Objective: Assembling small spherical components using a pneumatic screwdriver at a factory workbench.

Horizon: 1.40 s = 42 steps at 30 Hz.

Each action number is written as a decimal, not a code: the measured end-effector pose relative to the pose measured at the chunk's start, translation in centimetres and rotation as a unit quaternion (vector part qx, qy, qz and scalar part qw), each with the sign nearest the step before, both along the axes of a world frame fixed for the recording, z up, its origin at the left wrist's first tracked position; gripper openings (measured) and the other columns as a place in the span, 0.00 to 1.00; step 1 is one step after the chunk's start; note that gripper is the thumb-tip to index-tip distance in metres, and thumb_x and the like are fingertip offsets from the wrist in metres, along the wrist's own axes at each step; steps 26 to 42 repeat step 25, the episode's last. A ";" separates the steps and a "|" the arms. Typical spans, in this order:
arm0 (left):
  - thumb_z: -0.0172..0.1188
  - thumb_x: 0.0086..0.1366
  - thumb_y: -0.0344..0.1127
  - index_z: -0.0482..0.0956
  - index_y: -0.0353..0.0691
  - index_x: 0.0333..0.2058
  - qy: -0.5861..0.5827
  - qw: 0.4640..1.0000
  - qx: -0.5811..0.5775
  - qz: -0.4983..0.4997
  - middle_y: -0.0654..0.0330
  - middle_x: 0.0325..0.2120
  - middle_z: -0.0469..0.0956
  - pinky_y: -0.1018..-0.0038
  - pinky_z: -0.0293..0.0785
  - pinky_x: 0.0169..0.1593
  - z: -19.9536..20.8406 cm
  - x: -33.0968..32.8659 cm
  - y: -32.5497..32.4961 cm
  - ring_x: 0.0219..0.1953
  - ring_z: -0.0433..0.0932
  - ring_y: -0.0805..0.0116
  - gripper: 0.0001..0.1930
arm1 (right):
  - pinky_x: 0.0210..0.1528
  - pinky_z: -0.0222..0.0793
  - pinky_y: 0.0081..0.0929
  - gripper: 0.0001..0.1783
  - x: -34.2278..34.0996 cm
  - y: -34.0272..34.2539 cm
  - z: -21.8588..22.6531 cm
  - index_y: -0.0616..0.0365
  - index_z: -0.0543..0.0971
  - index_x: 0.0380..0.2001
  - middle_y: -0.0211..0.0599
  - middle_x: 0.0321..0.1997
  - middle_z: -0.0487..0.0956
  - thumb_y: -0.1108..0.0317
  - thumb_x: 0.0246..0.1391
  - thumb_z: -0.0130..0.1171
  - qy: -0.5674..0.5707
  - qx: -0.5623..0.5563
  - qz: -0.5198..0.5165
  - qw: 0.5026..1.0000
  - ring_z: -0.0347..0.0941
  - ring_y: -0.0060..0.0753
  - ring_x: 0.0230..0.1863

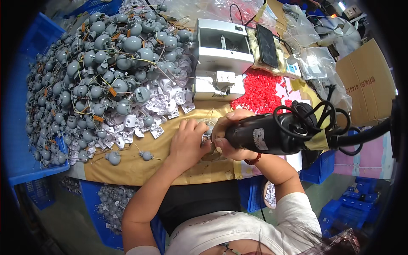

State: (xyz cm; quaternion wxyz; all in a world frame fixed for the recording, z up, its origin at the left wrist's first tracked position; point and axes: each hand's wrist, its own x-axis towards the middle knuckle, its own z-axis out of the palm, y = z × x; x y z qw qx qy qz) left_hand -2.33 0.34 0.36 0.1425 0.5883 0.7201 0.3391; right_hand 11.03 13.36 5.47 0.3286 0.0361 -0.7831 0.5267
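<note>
My right hand (231, 138) is wrapped round the front end of a black electric screwdriver (272, 135), a thick cylinder with a cord looped about its rear. Just left of it, my left hand (188, 142) is closed with bent fingers on a small grey round part (209, 129), mostly hidden between the two hands. The screwdriver's tip is hidden as well. On the cloth to the left lie two loose grey ball-shaped parts (113, 157) with wires.
A big heap of grey ball-shaped parts (123, 61) and white plastic pieces (170, 97) fills the left. Behind my hands stand a white machine (223, 55) and red small pieces (259, 91). A phone (266, 44) and a cardboard box (365, 83) are at the right.
</note>
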 end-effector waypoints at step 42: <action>0.70 0.56 0.34 0.80 0.42 0.50 0.006 0.999 -0.016 0.026 0.53 0.51 0.75 0.62 0.71 0.56 -0.3 1.4 -1.0 0.54 0.71 0.53 0.21 | 0.40 0.74 0.20 0.13 1.0 9.6 -2.4 0.59 0.72 0.47 0.31 0.36 0.79 0.71 0.62 0.62 -0.022 -0.295 -0.325 0.898 0.76 0.17 0.36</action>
